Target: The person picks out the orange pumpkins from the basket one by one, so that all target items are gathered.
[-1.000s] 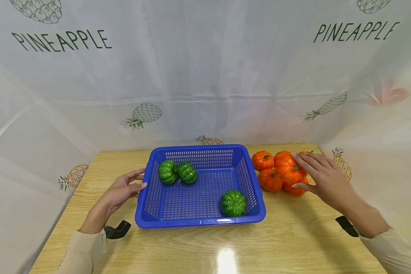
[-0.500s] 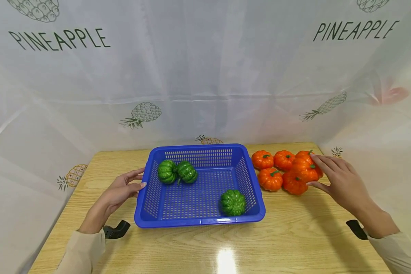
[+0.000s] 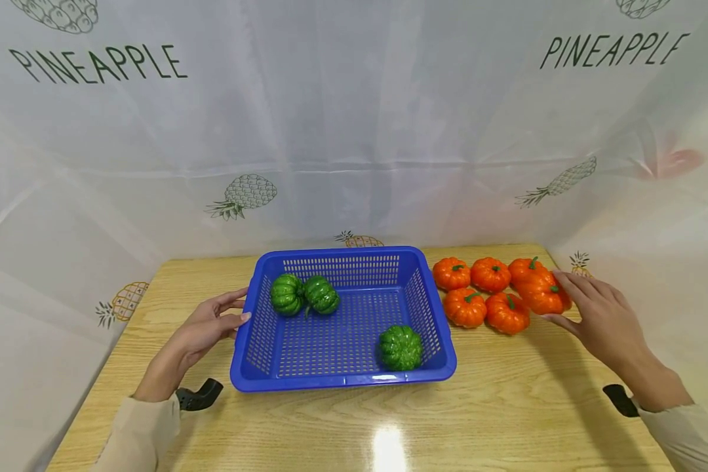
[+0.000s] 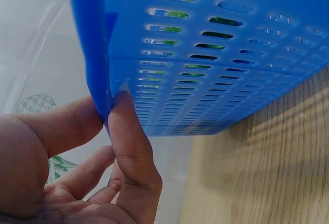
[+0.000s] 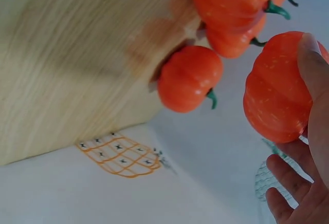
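Observation:
My left hand [image 3: 209, 328] pinches the left rim of a blue plastic basket [image 3: 345, 380]. In the left wrist view its thumb and index finger [image 4: 134, 147] close on the edge of the slotted wall. My right hand [image 3: 604, 321] holds a small orange pumpkin [image 3: 544, 295] with a green stem. The right wrist view shows the thumb across this pumpkin [image 5: 277, 88], held above the table beside the others. Inside the basket, two green pumpkins [image 3: 321, 296] sit together at the back left. One more green pumpkin [image 3: 401, 348] is at the front right.
Several orange pumpkins [image 3: 465, 307] stand in two rows on the wooden table [image 3: 307, 432], just right of the basket. A white curtain [image 3: 354, 131] with pineapple prints hangs behind the table and along its sides. Black wrist devices [image 3: 200, 395] show near both sleeves.
My right hand has moved right with the orange pumpkin, uncovering the others beneath it. The left hand keeps its grip on the basket rim, and the green pumpkins stay where they were.

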`<action>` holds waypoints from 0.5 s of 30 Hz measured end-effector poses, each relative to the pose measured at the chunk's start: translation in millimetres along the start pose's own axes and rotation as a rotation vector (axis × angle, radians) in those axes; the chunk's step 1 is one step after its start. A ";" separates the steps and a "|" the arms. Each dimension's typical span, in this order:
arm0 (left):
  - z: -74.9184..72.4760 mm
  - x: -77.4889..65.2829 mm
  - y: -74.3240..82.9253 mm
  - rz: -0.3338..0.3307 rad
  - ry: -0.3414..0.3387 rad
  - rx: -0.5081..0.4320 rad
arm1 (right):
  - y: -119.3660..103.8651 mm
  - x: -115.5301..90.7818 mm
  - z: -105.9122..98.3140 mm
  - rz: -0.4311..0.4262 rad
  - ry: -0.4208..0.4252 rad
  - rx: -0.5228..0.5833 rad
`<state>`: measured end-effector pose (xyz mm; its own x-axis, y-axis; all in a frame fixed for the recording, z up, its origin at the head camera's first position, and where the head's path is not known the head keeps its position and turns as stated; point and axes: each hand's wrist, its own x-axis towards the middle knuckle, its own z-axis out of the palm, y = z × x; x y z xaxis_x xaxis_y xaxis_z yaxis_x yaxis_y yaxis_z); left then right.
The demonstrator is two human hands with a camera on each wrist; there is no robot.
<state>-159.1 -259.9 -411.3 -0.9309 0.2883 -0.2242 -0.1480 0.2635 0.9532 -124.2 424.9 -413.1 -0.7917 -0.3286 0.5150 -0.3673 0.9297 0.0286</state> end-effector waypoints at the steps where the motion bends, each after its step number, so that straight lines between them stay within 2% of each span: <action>1: -0.1 0.1 0.0 0.000 0.001 -0.001 | 1.6 -1.4 0.6 0.008 -0.004 -0.002; 6: -0.4 0.5 -0.2 0.000 -0.003 -0.012 | 8.4 -9.7 2.4 0.053 -0.031 0.003; 15: -1.2 1.6 -1.1 0.000 -0.008 -0.026 | 15.8 -21.7 6.7 0.080 -0.067 -0.007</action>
<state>-160.8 -260.8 -412.5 -0.9282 0.2955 -0.2261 -0.1572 0.2395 0.9581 -116.1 445.6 -429.5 -0.8493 -0.2636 0.4574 -0.2985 0.9544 -0.0042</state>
